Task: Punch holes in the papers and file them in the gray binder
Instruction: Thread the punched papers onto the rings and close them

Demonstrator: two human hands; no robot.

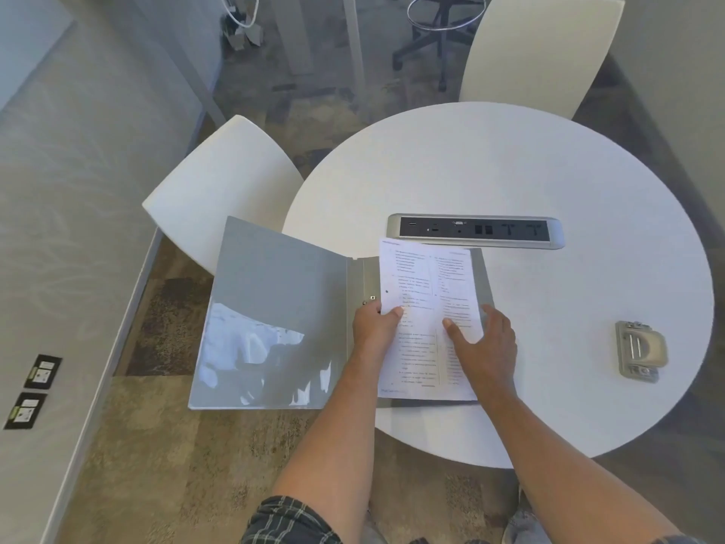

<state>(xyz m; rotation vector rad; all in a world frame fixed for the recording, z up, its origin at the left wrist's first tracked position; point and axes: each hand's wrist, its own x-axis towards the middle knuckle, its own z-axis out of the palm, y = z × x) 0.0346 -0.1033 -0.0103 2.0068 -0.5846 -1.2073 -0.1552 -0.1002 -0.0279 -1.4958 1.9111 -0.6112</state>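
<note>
The gray binder (274, 308) lies open on the left side of the round white table (549, 182), its left cover hanging past the table edge. A stack of printed papers (427, 276) rests on the binder's right half, with one punched hole visible near its left edge. My left hand (372, 327) grips the papers' left edge beside the binder's ring mechanism. My right hand (486, 343) presses flat on the right part of the papers. A metal hole punch (639, 351) sits apart at the table's right side.
A silver power and data strip (474, 231) is set into the table just beyond the papers. Two white chairs (219, 190) stand at the left and far side. An office stool base (439, 37) is in the background. Floor outlets (33, 390) lie at the left.
</note>
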